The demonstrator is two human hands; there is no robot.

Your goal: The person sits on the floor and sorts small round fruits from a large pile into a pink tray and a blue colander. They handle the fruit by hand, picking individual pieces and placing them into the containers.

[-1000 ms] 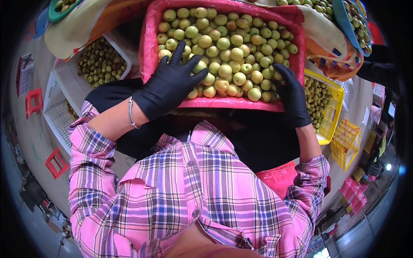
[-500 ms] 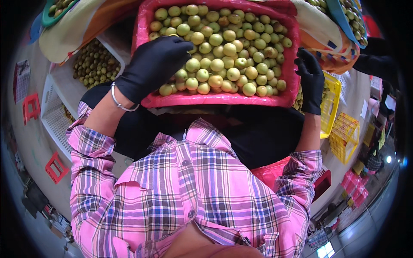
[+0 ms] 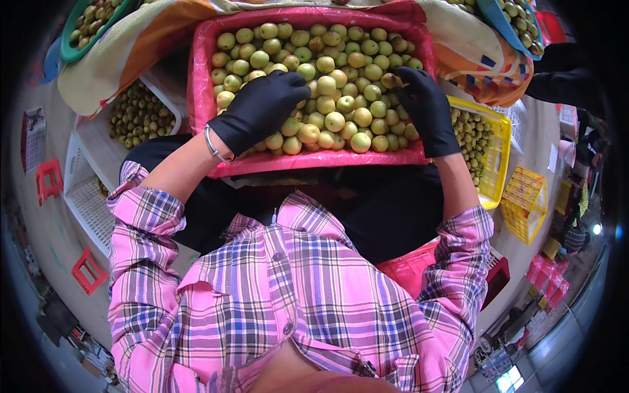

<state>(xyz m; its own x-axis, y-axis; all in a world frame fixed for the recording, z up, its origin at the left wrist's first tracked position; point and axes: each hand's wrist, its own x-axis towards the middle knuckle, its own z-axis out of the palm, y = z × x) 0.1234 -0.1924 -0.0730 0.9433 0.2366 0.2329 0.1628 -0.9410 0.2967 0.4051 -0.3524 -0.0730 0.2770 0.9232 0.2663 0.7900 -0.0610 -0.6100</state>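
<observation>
A pale floor spreads around the seated person, with red stools and a white crate at left and a yellow basket of small fruit at right. Nearer the middle, round green-yellow fruit fills a crate lined with pink plastic, just beyond the person's lap. Both hands wear black gloves. The left hand lies over the fruit with curled fingers; its grip cannot be told. The right hand bends its fingertips to a brownish fruit; whether it is pinched is unclear.
</observation>
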